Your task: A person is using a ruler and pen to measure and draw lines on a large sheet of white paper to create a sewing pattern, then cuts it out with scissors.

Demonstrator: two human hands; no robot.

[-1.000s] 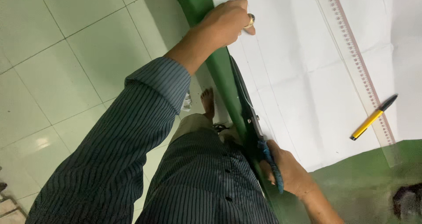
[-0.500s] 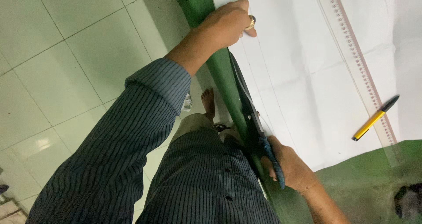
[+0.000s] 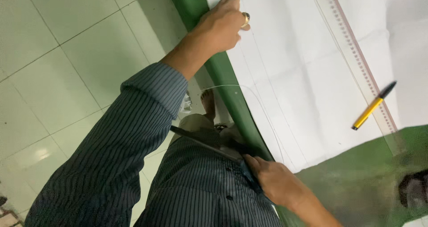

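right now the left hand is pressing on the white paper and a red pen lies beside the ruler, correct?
Not quite: the pen is yellow with a black tip, not red. The head view shows it lying against the long ruler, while the left hand does press on the white paper.

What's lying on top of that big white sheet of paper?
On the white paper lie a long clear ruler and a yellow pen resting across it. The left hand presses its edge. What the hand covers cannot be seen.
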